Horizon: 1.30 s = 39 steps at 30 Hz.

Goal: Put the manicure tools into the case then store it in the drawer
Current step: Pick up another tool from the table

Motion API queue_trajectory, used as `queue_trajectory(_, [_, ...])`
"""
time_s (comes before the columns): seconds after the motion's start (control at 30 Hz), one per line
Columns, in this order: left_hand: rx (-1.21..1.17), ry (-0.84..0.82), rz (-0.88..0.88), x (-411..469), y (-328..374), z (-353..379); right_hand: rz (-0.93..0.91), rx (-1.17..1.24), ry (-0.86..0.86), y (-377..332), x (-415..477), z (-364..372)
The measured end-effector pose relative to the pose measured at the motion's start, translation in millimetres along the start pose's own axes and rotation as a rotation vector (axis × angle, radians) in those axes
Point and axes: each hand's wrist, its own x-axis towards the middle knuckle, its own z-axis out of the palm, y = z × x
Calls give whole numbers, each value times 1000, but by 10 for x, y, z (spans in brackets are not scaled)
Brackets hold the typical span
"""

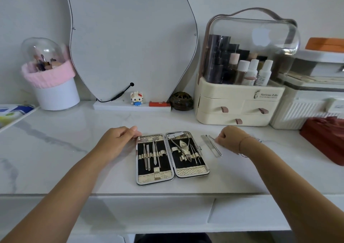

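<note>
The manicure case [172, 174] lies open flat on the white marble table [74, 159], black inside with gold straps, and several steel tools sit in its loops. Two loose tools, a flat nail file [210, 146] and a thin pick [216, 146], lie on the table just right of the case. My left hand [119, 140] rests at the case's upper left corner, fingers touching its rim. My right hand [229, 137] is on the table right of the loose tools, fingers curled, fingertips at the pick's far end.
A cream cosmetics organizer [236, 105] with small drawers stands behind on the right, and a red pouch [323, 136] lies beside it. A mirror [130, 38], a white bucket with a pink rim [55, 92] and small ornaments line the back. A closed table drawer front [152, 213] lies below the edge.
</note>
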Motion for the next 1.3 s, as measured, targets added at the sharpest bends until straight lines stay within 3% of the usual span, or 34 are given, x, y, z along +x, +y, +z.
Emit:
queue_trajectory(0.1, [9, 3, 5, -1, 2, 2, -50, 66, -7, 45, -19, -28])
queue_trajectory(0.23, [15, -1, 11, 4, -6, 3, -107, 281, 126, 106, -50, -12])
queue_trajectory(0.57, [31, 0, 6, 19, -22, -3, -171, 416, 163, 54, -22, 53])
queue_trajectory(0.8, [11, -2, -5, 2, 15, 10, -365, 703, -7, -269, -85, 84])
queue_trajectory(1.17, [3, -5, -12, -5, 24, 3, -319, 720, 124, -388, -47, 153])
queue_trajectory(1.3, [11, -8, -1, -12, 31, -1, -327, 701, 94, -400, -48, 160])
